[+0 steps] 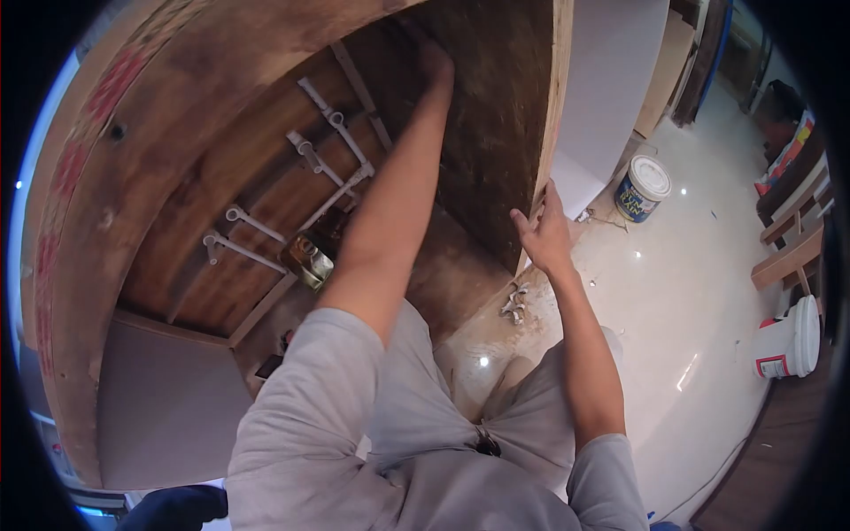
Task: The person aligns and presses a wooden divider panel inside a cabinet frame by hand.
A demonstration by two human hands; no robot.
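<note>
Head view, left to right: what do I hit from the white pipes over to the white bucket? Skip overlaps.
White pipes → left hand → right hand → lidded blue tub → white bucket.

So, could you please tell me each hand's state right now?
Left hand: in shadow, grip cannot be told.
Right hand: open, at the edge of the wooden panel.
</note>
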